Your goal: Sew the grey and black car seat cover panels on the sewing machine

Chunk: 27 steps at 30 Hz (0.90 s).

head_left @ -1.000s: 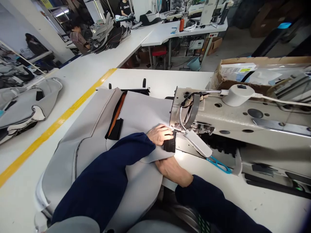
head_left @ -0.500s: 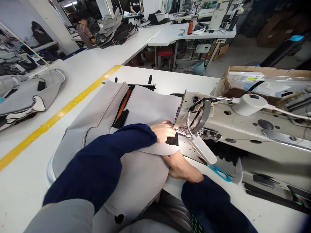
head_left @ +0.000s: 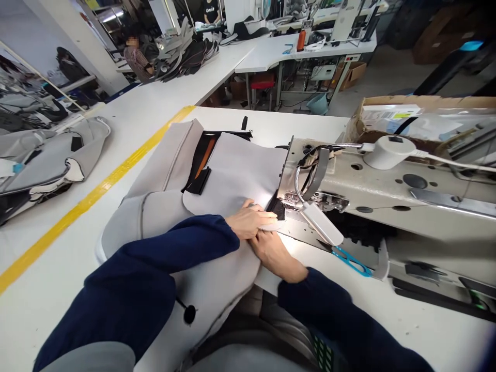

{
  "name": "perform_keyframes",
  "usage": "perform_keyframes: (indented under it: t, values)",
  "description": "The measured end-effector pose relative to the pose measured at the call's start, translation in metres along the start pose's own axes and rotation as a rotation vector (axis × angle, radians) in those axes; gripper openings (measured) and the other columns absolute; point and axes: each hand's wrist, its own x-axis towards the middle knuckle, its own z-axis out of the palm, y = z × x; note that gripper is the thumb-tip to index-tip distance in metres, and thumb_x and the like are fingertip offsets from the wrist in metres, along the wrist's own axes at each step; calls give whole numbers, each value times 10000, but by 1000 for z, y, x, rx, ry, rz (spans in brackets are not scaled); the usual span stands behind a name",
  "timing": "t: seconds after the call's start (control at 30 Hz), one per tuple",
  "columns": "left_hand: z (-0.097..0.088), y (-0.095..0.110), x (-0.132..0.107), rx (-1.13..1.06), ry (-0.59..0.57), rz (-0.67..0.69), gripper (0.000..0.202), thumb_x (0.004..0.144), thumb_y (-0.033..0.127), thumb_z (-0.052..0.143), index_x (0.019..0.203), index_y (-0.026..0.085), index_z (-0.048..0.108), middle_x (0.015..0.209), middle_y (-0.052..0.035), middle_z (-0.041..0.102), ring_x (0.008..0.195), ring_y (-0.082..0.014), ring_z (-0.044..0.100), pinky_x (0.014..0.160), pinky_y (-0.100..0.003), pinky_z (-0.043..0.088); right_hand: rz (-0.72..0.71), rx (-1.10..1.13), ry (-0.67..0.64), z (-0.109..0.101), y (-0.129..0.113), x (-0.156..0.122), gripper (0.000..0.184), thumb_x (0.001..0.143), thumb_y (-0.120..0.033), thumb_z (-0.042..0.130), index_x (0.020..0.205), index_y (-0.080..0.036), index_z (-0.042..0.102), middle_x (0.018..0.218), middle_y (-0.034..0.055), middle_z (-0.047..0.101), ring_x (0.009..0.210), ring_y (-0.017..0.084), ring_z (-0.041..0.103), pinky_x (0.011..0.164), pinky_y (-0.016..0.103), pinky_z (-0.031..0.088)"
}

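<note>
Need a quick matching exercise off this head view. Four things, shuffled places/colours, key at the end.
Things
1. Left hand
2. Right hand
3. Thread cone
4. Tape strip

Places and colours
A. Orange-red, standing on the far table
B. Just below the other hand in the picture, at the fabric's edge
C. Yellow, running slantwise across the near table
D. Resting on top of the grey fabric

Pairs: 1-D, 2-B, 3-A, 4-C
</note>
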Motion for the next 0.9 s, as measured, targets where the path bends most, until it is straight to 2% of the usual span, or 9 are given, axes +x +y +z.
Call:
perform_keyframes:
  t: [0.07,0.13,0.23,0.33,0.47,0.6,0.9]
  values:
    - [3,5,-5,58,3,25,577,771,54,441,1296,278,526,1428,5,469,1168,-226,472,1050,-495,231,-66,-7,8,-13,5,-31,436,863,-69,399,1285,-84,507,1121,198,582,1108,319,523,964,571,405]
    - [6,9,-7,123,-11,58,549,766,59,457,1267,263,550,1435,-1,459,1255,-248,410,1070,-525,208,-89,-31,13,-23,9,-57,424,876,-57,386,1283,-78,503,1159,194,561,1164,310,489,1028,592,343]
    - [11,15,-4,170,-27,108,481,784,82,462,1230,217,579,1441,-24,450,1343,-260,317,1093,-528,187,-107,-102,62,-25,13,-74,354,902,-29,354,1189,-51,560,1174,206,568,1187,298,477,1015,545,380]
    - [16,18,-1,132,-39,102,470,795,73,447,1230,197,575,1431,-43,461,1301,-236,378,1090,-490,213,-134,-157,123,-17,14,-71,317,903,-15,367,1113,-49,603,1143,213,597,1144,294,510,916,475,452]
    - [20,17,0,47,-15,69,480,823,98,435,1276,224,532,1442,-18,449,1233,-206,437,1011,-408,321,-119,-257,87,-9,12,-66,304,910,-32,377,1084,-44,626,1144,229,610,1097,312,539,789,428,469]
    - [21,17,2,4,-47,30,518,816,91,429,1311,222,500,1447,5,442,1173,-185,472,924,-339,379,-115,-300,126,-5,9,-66,333,896,-22,385,1139,-7,612,1208,263,588,1117,336,544,805,444,446]
    - [23,6,20,133,13,75,418,851,127,428,1224,236,584,1419,30,477,1097,-199,484,864,-350,363,-42,-345,169,1,23,-53,336,911,-31,366,1118,-33,631,1186,222,621,1111,316,549,797,409,424]
